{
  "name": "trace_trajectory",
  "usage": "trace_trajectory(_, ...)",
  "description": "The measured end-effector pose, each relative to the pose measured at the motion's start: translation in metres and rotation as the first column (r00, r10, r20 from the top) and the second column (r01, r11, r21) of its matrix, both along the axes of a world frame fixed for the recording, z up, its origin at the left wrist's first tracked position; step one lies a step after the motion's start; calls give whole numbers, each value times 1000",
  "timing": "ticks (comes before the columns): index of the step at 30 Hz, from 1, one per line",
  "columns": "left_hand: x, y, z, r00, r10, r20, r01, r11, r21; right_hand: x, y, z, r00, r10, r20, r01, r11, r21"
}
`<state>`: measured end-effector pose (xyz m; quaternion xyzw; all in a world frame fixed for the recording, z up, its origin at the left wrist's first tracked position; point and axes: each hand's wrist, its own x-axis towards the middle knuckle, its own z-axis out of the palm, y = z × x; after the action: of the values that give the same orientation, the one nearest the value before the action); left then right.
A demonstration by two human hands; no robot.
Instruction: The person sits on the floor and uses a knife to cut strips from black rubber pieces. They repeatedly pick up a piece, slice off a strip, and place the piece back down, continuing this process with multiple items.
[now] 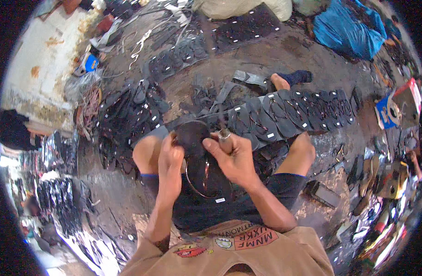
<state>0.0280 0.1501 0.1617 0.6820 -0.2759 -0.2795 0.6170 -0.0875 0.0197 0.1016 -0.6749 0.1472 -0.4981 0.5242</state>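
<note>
My left hand (172, 154) is closed on the edge of a black flip-flop sandal (192, 138), held over my lap. The sandal's sole is dark, and a shiny strap curves along its near half. A small white label sits at its near end. In my right hand (236, 158) is a hand tool (225, 138) with a short rounded handle and a metal collar. The right thumb presses on the sandal's right edge. What the tool's working end looks like is too blurred to tell.
A row of finished-looking black sandals (284, 112) lies just beyond my knees, and another row (178, 57) farther off. Piled sandals and straps (123, 119) lie left. A blue plastic sheet (349, 30) is at far right, a dark block (323, 194) near my right thigh, and a blue-and-white can (388, 112) right.
</note>
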Motion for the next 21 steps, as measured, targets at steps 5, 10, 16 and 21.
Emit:
trace_trajectory(5,19,12,13,920,30,-390,3,996,85,-36,42,39,963,-84,-258,155,950,272)
trace_trajectory(10,19,44,19,735,-78,-674,253,953,165,-139,93,17,689,252,-680,-2,938,346)
trace_trajectory(16,13,43,13,806,-44,-590,196,961,196,-182,121,12,528,307,-792,-87,947,309)
trace_trajectory(21,8,34,10,883,-45,-467,172,957,234,-114,12,42,425,423,-801,-233,905,355)
